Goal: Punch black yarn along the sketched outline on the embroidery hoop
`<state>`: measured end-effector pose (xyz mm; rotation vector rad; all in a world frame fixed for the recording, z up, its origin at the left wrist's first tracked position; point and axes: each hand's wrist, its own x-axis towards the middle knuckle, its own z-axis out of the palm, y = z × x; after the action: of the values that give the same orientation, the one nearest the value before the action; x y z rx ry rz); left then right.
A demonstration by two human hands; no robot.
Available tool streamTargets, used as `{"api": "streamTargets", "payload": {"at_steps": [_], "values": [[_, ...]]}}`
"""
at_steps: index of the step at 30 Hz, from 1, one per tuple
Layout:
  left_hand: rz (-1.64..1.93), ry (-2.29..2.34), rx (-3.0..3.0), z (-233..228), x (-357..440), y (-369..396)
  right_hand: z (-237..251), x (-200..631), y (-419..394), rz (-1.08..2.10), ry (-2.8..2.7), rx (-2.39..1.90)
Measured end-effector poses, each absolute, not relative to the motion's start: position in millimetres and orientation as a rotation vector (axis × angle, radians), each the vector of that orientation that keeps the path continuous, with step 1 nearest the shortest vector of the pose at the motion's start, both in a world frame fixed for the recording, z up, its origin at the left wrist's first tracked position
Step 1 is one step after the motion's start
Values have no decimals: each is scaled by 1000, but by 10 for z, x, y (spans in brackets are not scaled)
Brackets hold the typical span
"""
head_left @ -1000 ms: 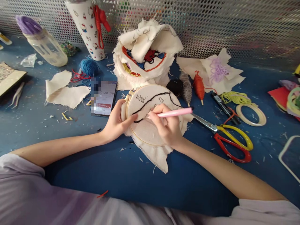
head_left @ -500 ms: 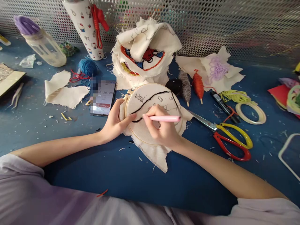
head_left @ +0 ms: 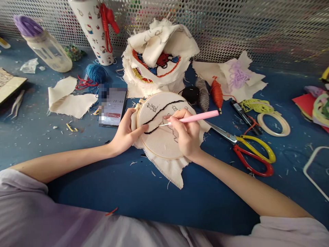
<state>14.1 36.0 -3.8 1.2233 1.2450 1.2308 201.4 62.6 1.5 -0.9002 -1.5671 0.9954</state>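
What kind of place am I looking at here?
It looks like a craft workspace, probably for needlework, though whether at home or in a studio I can't tell. The signs are the hooped cloth with black yarn lines, the blue yarn ball and the big scissors.

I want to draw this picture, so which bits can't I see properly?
All in the head view:
Left hand: some fingers are hidden behind the hooped cloth.
Drawing on that cloth: partly covered by the right hand, which holds a pink tool.
White tumbler: top cut off by the picture's upper edge.
Phone: partly hidden by blurry squares.
Black marker: writing too small to read.
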Motion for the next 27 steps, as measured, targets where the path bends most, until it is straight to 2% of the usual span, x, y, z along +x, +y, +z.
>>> {"api": "streamTargets", "payload": {"at_steps": [11,17,24,27], "values": [[1239,1237,1197,-15,150,356,-11,2016,618,890,-1701,-829],[1270,1199,1210,3,142,329,29,1986,591,513,-2073,-703],[1274,1191,1200,-9,135,324,45,1996,644,751,-1970,-830],[1263,1180,1222,-19,131,320,36,1970,654,666,-2078,-820]]}}
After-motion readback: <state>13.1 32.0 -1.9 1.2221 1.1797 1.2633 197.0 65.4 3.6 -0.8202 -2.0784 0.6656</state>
